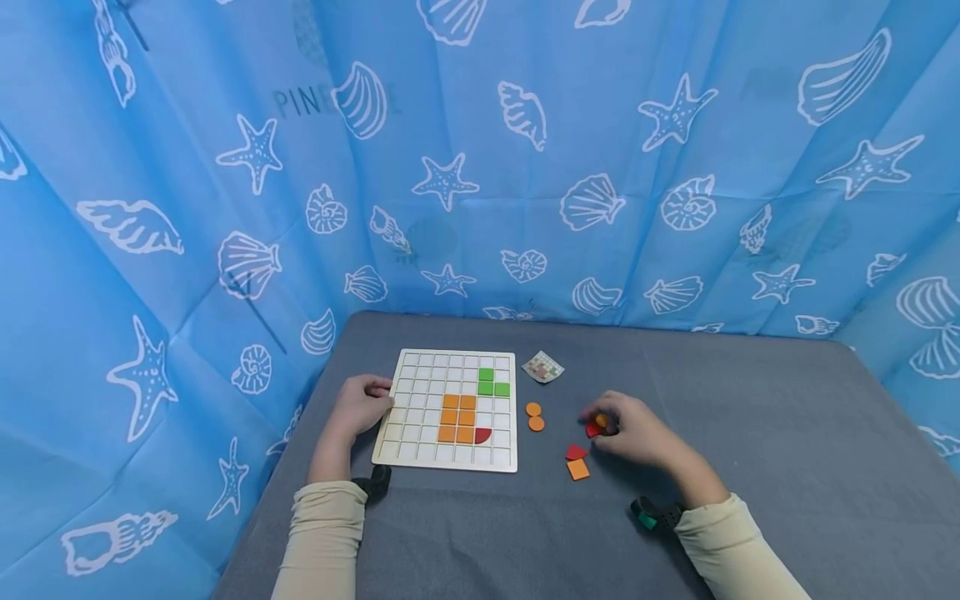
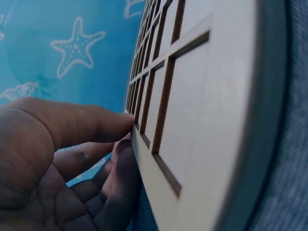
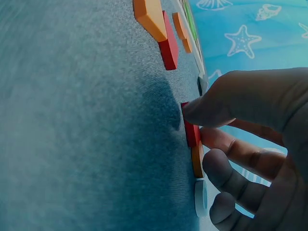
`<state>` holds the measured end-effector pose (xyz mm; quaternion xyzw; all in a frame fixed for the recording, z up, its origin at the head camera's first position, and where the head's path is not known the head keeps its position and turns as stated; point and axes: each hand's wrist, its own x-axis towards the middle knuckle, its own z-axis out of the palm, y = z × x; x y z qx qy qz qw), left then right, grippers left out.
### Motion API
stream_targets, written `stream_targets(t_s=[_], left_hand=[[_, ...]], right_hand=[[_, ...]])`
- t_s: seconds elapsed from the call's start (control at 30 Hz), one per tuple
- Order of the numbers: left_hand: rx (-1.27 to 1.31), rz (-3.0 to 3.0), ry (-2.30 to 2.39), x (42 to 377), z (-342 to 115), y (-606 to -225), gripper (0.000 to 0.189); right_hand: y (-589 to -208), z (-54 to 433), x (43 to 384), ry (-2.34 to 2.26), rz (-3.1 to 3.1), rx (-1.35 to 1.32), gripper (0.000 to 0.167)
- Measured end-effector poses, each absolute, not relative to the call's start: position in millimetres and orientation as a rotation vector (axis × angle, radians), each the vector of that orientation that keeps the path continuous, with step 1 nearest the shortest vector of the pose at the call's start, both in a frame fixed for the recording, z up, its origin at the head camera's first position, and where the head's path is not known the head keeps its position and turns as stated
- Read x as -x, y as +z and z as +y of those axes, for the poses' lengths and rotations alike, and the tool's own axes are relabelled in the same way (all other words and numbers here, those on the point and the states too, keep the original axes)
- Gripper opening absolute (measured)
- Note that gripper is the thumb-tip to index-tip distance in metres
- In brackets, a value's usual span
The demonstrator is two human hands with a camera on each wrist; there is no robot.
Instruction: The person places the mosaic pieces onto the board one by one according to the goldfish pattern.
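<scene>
My left hand (image 1: 362, 407) pinches the left edge of a pale wooden grid board (image 1: 408, 459); in the left wrist view the thumb (image 2: 108, 126) lies on the rim, the other fingers curled beside it. Orange squares (image 1: 447, 416) form a block on the board, with a red quarter-circle (image 1: 482, 435) at its lower right. Green squares (image 1: 486, 388) sit at the upper right. Right of the board, my right hand (image 1: 633, 427) holds a red piece (image 3: 192, 134) between thumb and index finger, close over the cloth. An orange piece (image 3: 197, 161) lies right by the fingers.
Two orange discs (image 1: 534, 417) lie between board and right hand. A red piece (image 1: 576, 452) touches an orange square (image 1: 578, 470) nearer me. A small patterned card (image 1: 542, 367) lies behind them. Beyond the right fingers is a pale blue round piece (image 3: 201, 198). Grey cloth (image 1: 510, 533) covers the table.
</scene>
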<state>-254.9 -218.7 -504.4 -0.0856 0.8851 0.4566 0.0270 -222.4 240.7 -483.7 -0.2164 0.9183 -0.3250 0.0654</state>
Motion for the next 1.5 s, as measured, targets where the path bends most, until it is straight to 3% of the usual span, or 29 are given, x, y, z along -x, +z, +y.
stream_targets(t_s=[1.03,1.5], left_hand=[[0.259,2.745,1.402,254,-221,-505,0.033],[0.249,2.728,1.414,254,-221,-505,0.032]], right_hand=[[-490,237,226,-0.993,2.798,0.695,0.016],[-476,187,239,-1.015,2.703,0.818,0.016]])
